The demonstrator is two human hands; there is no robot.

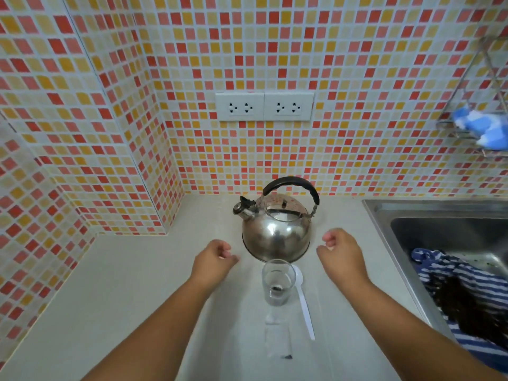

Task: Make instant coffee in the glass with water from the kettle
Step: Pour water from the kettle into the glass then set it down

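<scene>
A steel kettle (pixel 276 232) with a black handle stands on the pale counter, spout pointing left. Just in front of it stands a clear glass (pixel 278 281) with a little dark coffee powder at its bottom. A white plastic spoon (pixel 303 301) lies on the counter to the right of the glass. A clear, torn sachet (pixel 277 339) lies in front of the glass. My left hand (pixel 213 261) hovers left of the kettle, fingers loosely curled, holding nothing. My right hand (pixel 339 253) hovers right of the kettle, also loosely curled and holding nothing.
A steel sink (pixel 439 224) lies at the right with a blue-and-white striped cloth (pixel 464 292) in it. Two wall sockets (pixel 264 106) sit above the kettle. A wire rack with a blue sponge (pixel 481 127) hangs at upper right. A tiled wall corner juts out on the left.
</scene>
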